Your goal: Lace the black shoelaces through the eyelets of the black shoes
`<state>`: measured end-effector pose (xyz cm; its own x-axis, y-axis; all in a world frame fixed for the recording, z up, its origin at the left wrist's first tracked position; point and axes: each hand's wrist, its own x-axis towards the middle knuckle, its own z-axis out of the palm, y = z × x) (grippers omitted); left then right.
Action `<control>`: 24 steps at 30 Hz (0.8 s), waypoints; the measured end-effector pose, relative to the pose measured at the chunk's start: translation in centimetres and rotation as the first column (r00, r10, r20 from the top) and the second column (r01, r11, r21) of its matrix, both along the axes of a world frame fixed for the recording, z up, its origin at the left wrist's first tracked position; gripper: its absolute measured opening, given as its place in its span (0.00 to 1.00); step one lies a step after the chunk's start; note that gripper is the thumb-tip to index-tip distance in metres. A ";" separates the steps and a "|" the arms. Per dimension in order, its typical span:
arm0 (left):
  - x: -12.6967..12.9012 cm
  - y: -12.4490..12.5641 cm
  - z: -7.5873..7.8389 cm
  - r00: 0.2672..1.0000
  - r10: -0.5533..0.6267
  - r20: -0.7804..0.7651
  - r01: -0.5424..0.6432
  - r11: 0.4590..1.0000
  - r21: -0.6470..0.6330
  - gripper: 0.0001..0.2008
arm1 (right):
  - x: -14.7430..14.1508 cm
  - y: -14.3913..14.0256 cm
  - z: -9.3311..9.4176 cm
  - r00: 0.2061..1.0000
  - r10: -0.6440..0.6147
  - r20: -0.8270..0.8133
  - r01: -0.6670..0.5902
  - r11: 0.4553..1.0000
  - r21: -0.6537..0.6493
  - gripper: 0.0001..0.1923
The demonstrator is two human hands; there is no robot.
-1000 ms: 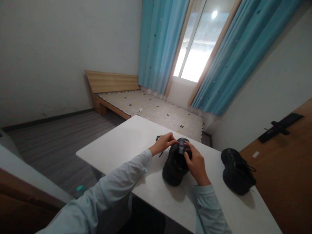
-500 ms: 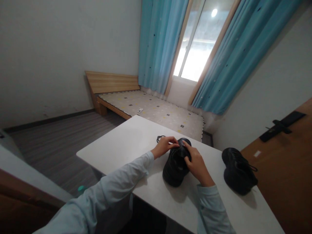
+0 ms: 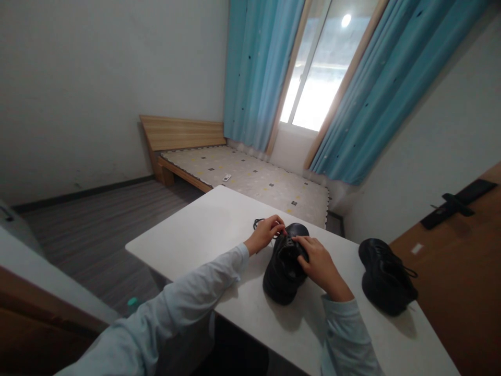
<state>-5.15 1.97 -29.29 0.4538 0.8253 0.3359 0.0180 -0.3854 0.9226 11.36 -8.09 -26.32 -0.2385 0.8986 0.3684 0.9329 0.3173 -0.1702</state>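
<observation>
A black shoe [image 3: 279, 282] stands on the white table in front of me, its heel towards me and its toe pointing away. My left hand [image 3: 266, 234] is closed in a pinch at the left side of the lacing, on a thin black shoelace [image 3: 256, 223] that loops out beyond the fingers. From the right, my right hand [image 3: 318, 261] grips the upper by the tongue and collar, thumb at the opening and fingers over the lacing. Those fingers cover part of the eyelets.
Another black shoe [image 3: 387, 277] with a loose lace loop sits at the right of the white table [image 3: 188, 235]. Behind the table is a bed [image 3: 250, 167] with a small white object [image 3: 226, 177] on it. A wooden door [image 3: 462, 261] is on the right.
My left fingers have shifted slightly left, off the middle of the lacing. My right fingers have come down flatter over the tongue, and the eyelets show more.
</observation>
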 end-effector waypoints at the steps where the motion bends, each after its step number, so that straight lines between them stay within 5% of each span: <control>1: -0.1 0.0 0.1 0.999 0.019 -0.034 -0.018 0.999 0.030 0.07 | 0.0 -0.1 0.1 1.000 0.001 0.007 -0.001 1.000 -0.013 0.23; 10: -0.2 0.4 -0.7 0.964 0.062 -0.257 -0.005 0.976 0.219 0.10 | -1.1 -1.1 1.8 0.994 -0.076 0.074 0.083 0.992 -0.094 0.19; 17: -0.7 0.3 -0.5 0.883 0.233 -0.407 0.006 0.862 0.506 0.05 | -2.1 -1.0 1.7 0.979 -0.188 0.084 0.197 0.974 -0.116 0.21; 24: -0.8 0.2 -0.6 0.860 0.283 -0.424 0.040 0.792 0.609 0.08 | -3.2 -0.5 1.9 0.908 -0.335 0.251 0.362 0.929 -0.071 0.15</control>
<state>-5.97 2.22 -29.90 0.5940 0.6003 0.5355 0.4688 -0.7993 0.3760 8.18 -8.56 -24.40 0.0318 0.9722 0.2321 0.9979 -0.0439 0.0473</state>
